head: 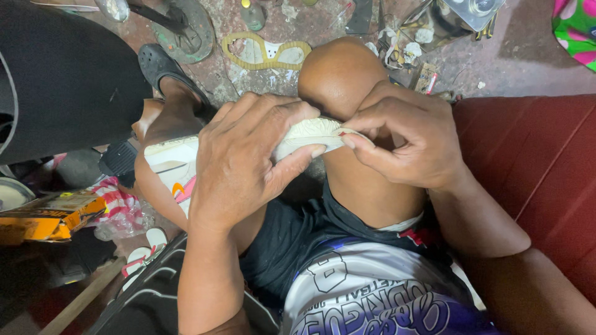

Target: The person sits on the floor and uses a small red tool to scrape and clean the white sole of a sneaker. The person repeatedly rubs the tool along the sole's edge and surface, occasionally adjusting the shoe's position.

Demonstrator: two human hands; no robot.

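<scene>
Hidden and cut-off parts

The left hand [239,164] covered the middle of the cream shoe [180,162]; what the right hand [406,146] pinched at the toe was too small to tell. The orange box [46,217] ran off the left edge.

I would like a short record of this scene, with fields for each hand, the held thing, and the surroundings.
left hand: left hand wraps around the middle of the shoe
right hand: right hand pinches the sole edge at the shoe's tip
held thing: pale shoe, cream sole, lying across the knees
seat: red cushion
floor: yellow sole cutout, black sandal, yellow box
</scene>
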